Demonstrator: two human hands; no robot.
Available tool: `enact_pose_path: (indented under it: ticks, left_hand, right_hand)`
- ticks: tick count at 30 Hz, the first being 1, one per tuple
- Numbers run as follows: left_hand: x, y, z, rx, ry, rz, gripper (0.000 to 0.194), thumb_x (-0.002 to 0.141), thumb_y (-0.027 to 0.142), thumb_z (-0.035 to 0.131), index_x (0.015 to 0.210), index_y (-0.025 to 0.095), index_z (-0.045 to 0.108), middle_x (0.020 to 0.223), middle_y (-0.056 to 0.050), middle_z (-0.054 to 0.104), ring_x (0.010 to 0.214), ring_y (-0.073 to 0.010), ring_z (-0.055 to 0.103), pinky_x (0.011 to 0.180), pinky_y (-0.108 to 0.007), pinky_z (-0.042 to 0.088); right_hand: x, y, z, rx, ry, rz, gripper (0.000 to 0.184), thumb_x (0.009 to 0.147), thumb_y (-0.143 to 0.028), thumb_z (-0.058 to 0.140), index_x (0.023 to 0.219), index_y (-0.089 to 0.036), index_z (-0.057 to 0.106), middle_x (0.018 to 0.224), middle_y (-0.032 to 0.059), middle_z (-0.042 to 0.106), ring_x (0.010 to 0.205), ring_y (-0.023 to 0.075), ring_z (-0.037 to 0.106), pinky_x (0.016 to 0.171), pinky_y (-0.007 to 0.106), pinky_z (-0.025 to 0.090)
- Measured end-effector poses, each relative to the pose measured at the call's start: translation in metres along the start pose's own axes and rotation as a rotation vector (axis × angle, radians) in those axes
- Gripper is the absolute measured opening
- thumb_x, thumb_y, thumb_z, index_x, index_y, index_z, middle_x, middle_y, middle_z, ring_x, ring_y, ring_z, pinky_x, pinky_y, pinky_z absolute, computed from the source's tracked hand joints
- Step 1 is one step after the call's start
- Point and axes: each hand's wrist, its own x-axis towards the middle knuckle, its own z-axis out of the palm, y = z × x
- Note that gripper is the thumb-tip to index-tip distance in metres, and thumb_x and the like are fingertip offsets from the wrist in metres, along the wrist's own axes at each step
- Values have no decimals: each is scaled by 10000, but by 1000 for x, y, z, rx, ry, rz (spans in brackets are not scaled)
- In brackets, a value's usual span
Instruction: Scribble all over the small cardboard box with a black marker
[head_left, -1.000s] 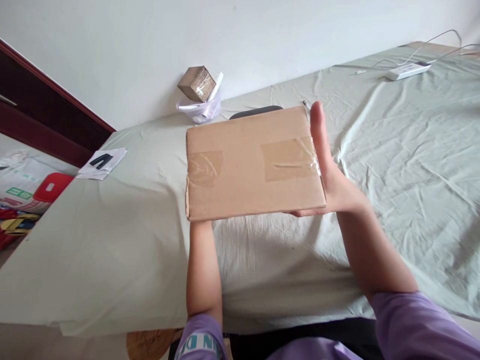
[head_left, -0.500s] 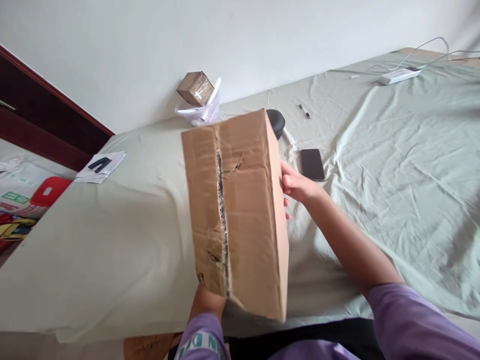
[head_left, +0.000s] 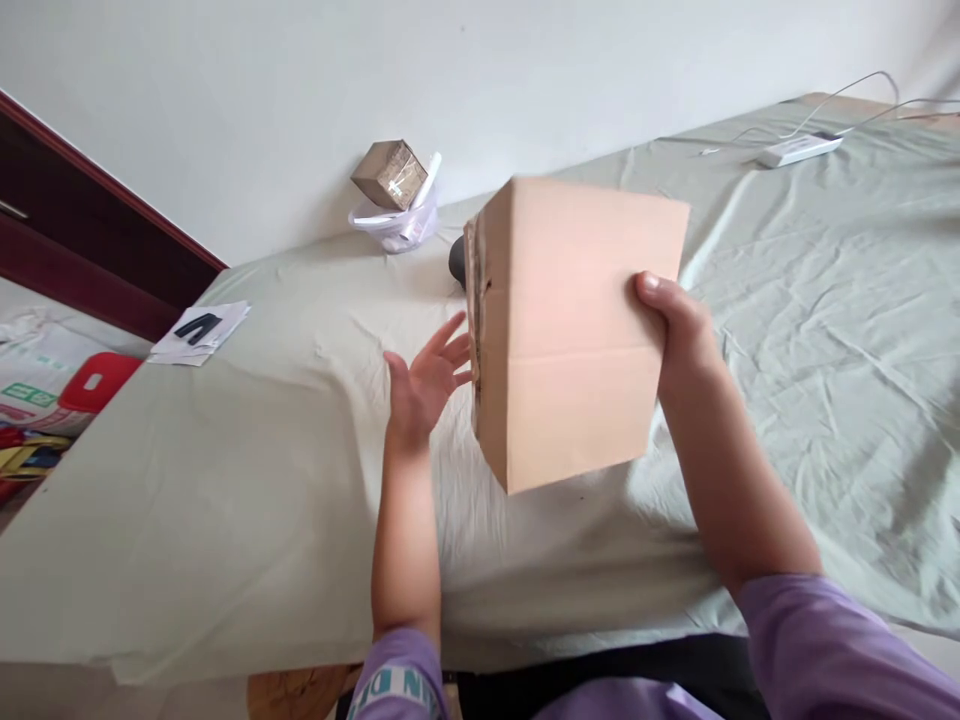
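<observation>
A brown cardboard box [head_left: 577,340] is held up above the cloth-covered table, tilted, with a plain side facing me. My right hand [head_left: 679,325] grips its right edge, thumb on the near face and the other fingers hidden behind. The torn, taped seam [head_left: 478,310] shows at the box's left side. Just left of that seam, my left hand [head_left: 427,385] has its fingers spread and palm up; its fingertips come close to the box, and whether they touch it I cannot tell. Part of a dark rounded case [head_left: 457,262] peeks out behind the box.
A small carton [head_left: 390,175] rests on a clear plastic basket [head_left: 397,230] by the wall. Papers with a black item [head_left: 199,330] lie at the table's left edge. A white power strip [head_left: 799,150] with cables sits far right. Bags and a red object [head_left: 101,382] stand beside the table.
The box has turned so its seam faces left and a plain side faces me, and it moved right. My left hand came off its underside. The box now covers the black pad and pen.
</observation>
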Motion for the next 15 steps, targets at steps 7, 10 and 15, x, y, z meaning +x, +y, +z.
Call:
enact_pose_path:
  ticks: [7,10,15]
  left_hand:
    - [-13,19,18,253,-169,105,1034,857,574,920,1715,421,364,1770,-87,438,1572,-420,506,1137,-455,574]
    - [-11,14,22,259,-158,104,938,878,522,894,1678,398,420,1735,-97,461,1531,-409,532,1150,-461,564]
    - [-8,13,23,256,-146,94,912,874,540,883,1657,365,448,1727,-101,471,1554,-420,507,1204,-476,528]
  right_hand:
    - [0,-2,11,-136,-101,-45,718,880,-569,810,1515,-325,582,1384,62,783,1347,391,728,1109,603,657]
    - [2,2,7,-176,-131,-67,750,893,-609,796,1547,-331,556,1442,63,757,1388,402,704,1134,612,643]
    - [0,4,5,-194,-120,-69,812,885,-684,778,1580,-336,543,1428,66,764,1362,409,720,1128,621,650]
